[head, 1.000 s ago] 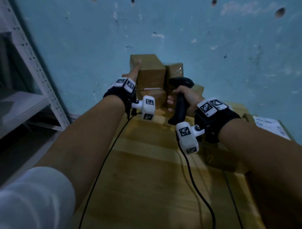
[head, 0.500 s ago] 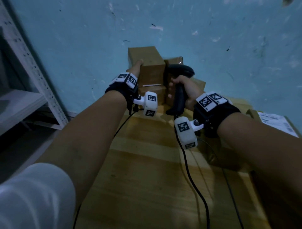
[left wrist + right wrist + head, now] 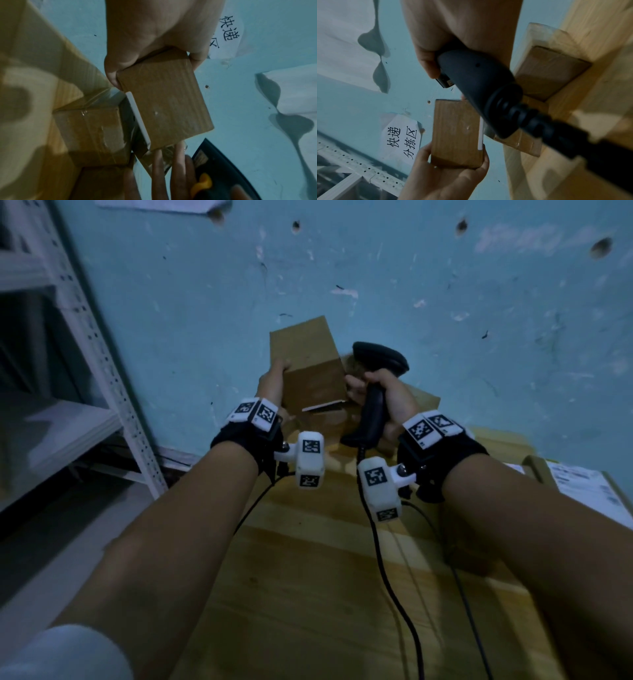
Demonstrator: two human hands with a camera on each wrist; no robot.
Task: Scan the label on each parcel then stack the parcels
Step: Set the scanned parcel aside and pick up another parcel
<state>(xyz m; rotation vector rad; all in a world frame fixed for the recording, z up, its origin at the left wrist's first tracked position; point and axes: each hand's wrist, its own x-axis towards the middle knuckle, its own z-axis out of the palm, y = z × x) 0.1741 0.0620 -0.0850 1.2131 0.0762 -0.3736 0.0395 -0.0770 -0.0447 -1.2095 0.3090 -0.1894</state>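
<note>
My left hand [image 3: 272, 386] gripped a small cardboard parcel [image 3: 308, 371], thumb & fingers clamped on its sides, lifted off the worktop [image 3: 308, 577] near the far edge by the wall. Right hand [image 3: 383, 398] was wrapped round the black scanner [image 3: 375, 392], fingertips touching the parcel's right side. More parcels [image 3: 92, 135] sat below at the far edge.

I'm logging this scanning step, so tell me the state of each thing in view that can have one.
Small brown cardboard parcel: lifted, tilted, held off the table.
Black handheld barcode scanner: upright, corded, beside the parcel.
Left hand: grips the parcel.
Right hand: grips the scanner handle.
Taped brown cardboard parcels: resting on the wooden table.
</note>
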